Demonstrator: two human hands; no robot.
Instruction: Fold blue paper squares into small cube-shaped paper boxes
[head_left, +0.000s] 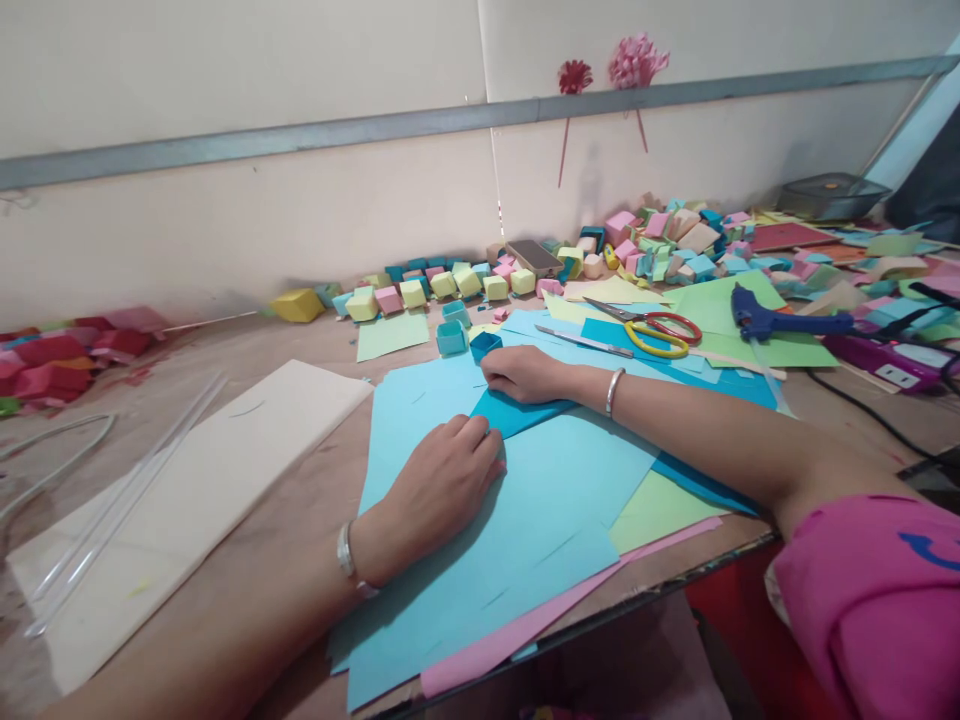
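Observation:
My left hand (442, 480) rests knuckles up on light blue paper sheets (540, 500). Its fingers are curled in, and their tips are hidden. Just beyond it, a darker blue piece of paper (517, 412) lies between my hands. My right hand (529, 373) is closed over the far side of this piece, fingers bent under and whatever they pinch out of sight. Right by its knuckles stands a small dark blue open paper box (486, 346). Two teal paper boxes (452, 337) are a little farther to the left.
A craft knife (585, 341), scissors (660, 335) and a blue glue gun (780, 318) lie beyond my right arm. Piled paper cubes (675, 240) line the wall, with a phone (534, 258) among them. At left, clear sticks (127, 500) rest on a white board (247, 450).

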